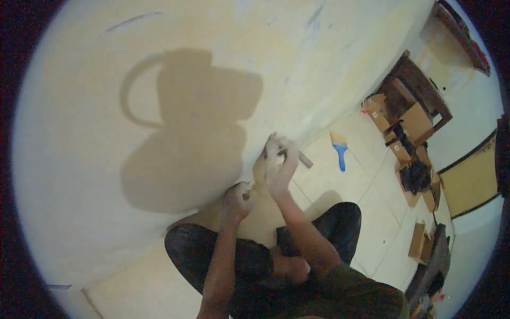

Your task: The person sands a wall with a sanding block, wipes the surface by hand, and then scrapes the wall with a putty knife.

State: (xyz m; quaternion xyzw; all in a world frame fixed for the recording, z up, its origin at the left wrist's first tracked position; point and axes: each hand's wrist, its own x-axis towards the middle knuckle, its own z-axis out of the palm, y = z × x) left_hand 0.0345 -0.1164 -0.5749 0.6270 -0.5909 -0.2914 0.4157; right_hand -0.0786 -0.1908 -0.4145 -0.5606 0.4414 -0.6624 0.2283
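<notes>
My right hand (280, 162) is closed around a short grey-brown stick-like piece (305, 160), whose blunt end sticks out to the right. That hand is close to the foot of the pale wall (297, 64) and looks whitened, as if dusty. Lower and to the left, my left hand (238, 199) has its fingers curled near the same wall base. What it grips, if anything, I cannot tell. On the tiled floor to the right lies a wide paintbrush (340, 151) with a blue handle and pale bristles.
My bent knees (342, 223) in dark trousers flank the hands. Opened cardboard boxes (417, 122) and a dark bundle (416, 176) lie along the far wall, below a wooden frame (433, 90). A smaller open box (421, 243) is nearer. My shadow (196, 106) covers part of the wall.
</notes>
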